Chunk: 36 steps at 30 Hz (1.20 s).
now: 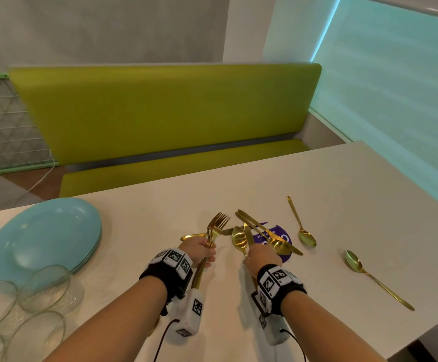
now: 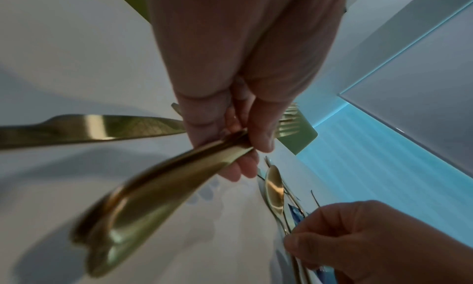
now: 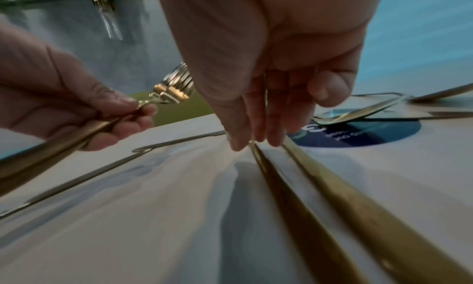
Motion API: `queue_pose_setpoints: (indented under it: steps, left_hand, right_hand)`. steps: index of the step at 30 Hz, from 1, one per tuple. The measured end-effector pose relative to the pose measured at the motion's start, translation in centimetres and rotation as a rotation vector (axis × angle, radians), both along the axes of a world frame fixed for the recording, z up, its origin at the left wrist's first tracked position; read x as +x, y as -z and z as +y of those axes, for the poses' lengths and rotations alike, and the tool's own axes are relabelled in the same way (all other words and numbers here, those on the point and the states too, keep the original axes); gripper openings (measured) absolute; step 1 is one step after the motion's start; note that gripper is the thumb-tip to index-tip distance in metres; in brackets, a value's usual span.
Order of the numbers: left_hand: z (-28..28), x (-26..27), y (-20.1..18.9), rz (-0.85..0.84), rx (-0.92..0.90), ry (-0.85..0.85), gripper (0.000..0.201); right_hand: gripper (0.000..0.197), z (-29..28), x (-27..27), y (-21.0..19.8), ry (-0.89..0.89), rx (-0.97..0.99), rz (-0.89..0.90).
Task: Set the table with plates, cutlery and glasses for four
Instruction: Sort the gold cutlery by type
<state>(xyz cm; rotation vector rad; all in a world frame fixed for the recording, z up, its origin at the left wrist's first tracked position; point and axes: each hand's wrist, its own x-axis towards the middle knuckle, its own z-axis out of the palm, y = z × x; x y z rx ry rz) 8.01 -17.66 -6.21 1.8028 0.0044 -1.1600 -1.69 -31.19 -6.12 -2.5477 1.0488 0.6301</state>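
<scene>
My left hand (image 1: 199, 250) grips a bundle of gold forks (image 1: 216, 226) by their handles, tines up and away from me; the left wrist view shows the fingers (image 2: 240, 143) curled round the handles (image 2: 179, 177). My right hand (image 1: 261, 256) reaches down onto a heap of gold spoons and knives (image 1: 259, 236) on the white table (image 1: 317, 184). Its straight fingertips (image 3: 243, 143) touch a gold handle (image 3: 294, 207), and the thumb stands apart. A stack of turquoise plates (image 1: 43, 239) lies at the left, with several clear glasses (image 1: 30, 304) in front of it.
Two single gold spoons (image 1: 302, 226) (image 1: 377, 278) lie to the right of the heap. A purple round sticker (image 1: 278, 239) is under the heap. One knife (image 1: 194, 235) lies crosswise behind my left hand. A green bench (image 1: 160, 113) runs along the table's far side.
</scene>
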Motion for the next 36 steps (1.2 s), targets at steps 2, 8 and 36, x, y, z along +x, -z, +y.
queue_pose_setpoints:
  steps: [2,8,36]
  left_hand:
    - [0.1,-0.1,-0.1,0.011,-0.019,-0.011,0.01]
    - [-0.3,-0.2,-0.4,0.076,-0.063,-0.084,0.005]
    - [-3.7,-0.8,-0.9,0.207,-0.194,-0.149,0.015]
  right_hand:
    - [0.025,0.4,0.2,0.3,0.044,0.002,0.012]
    - [0.026,0.8,0.7,0.2,0.114,0.04,0.017]
    - [0.012,-0.3,2.6,-0.4,0.131,0.45,-0.438]
